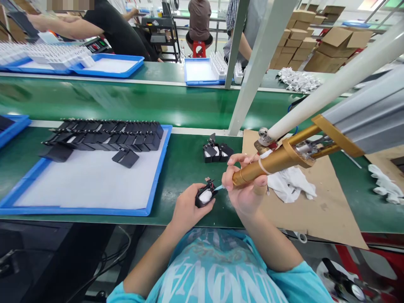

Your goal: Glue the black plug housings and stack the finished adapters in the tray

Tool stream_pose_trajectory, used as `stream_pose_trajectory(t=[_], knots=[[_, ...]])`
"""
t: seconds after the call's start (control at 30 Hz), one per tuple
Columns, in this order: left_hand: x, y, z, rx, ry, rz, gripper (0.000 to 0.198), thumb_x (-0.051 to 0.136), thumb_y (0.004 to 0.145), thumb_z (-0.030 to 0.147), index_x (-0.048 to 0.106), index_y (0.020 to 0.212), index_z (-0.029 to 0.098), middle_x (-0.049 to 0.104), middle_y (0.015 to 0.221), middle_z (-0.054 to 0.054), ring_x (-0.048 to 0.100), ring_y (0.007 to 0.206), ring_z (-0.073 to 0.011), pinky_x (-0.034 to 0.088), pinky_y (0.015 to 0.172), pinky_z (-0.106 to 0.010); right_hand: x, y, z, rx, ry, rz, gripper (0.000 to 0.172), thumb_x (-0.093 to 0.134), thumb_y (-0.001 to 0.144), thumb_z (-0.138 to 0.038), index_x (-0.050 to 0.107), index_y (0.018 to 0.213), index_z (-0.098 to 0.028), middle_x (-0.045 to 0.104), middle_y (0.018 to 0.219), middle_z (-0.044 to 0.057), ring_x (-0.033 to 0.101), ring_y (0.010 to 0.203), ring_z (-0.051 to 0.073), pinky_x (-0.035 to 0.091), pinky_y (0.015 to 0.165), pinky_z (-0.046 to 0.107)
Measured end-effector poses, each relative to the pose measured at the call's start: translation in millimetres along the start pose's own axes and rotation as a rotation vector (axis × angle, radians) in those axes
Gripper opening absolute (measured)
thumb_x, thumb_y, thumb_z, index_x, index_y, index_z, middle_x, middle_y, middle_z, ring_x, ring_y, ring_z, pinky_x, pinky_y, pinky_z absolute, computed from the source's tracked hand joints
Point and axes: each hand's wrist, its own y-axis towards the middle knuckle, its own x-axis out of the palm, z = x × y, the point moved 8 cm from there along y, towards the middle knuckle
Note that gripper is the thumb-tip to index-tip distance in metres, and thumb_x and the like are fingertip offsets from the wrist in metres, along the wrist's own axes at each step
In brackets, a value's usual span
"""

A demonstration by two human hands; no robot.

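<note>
Near the bench's front edge, my left hand (188, 207) grips a small black plastic case (202, 201) with a white part inside and thin red wires at its top. My right hand (244, 189) is wrapped around the front end of a gold-coloured glue dispenser (268, 165). Its pale blue tip (219, 187) reaches the edge of the case; whether it touches cannot be made out. Beyond my hands, several similar black cases (216, 152) stand together on the green bench.
On the left lies a blue tray (154, 185) with rows of black cases (110, 134). Crumpled white cloth (292, 185) rests on cardboard (328, 210) at right. A white post (252, 80) rises behind the bench. Across the green conveyor (126, 103), a person in black (118, 29) works beside trays.
</note>
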Motion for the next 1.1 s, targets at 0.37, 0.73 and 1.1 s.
stream_pose_trajectory(t=[0.37, 0.73, 1.1], knots=[[6.4, -0.4, -7.3, -0.062, 0.003, -0.028, 0.031, 0.067, 0.080, 0.035, 0.053, 0.103, 0.021, 0.071, 0.086, -0.001, 0.069, 0.074, -0.0177, 0.051, 0.064, -0.027, 8.1, -1.2, -2.4, -0.014, 0.023, -0.025, 0.049, 0.050, 0.080, -0.069, 0.042, 0.112, -0.033, 0.049, 0.098, 0.000, 0.043, 0.038, 0.004, 0.030, 0.034, 0.025], [7.1, 8.3, 8.9, 0.070, -0.073, 0.083, 0.030, 0.069, 0.078, 0.029, 0.056, 0.104, 0.022, 0.073, 0.096, -0.003, 0.071, 0.081, -0.0186, 0.054, 0.068, -0.027, 25.7, -3.5, 2.4, -0.002, 0.094, -0.055, 0.045, 0.052, 0.081, -0.068, 0.045, 0.104, -0.030, 0.052, 0.097, 0.000, 0.046, 0.038, 0.004, 0.034, 0.034, 0.025], [15.0, 12.6, -15.9, -0.110, 0.050, -0.026, 0.031, 0.069, 0.081, 0.037, 0.056, 0.105, 0.023, 0.072, 0.093, -0.002, 0.070, 0.082, -0.0212, 0.052, 0.072, -0.031, 16.9, -1.9, 0.7, -0.104, 0.095, -0.028, 0.045, 0.046, 0.082, -0.067, 0.044, 0.113, -0.034, 0.051, 0.113, 0.004, 0.049, 0.046, 0.007, 0.039, 0.038, 0.027]])
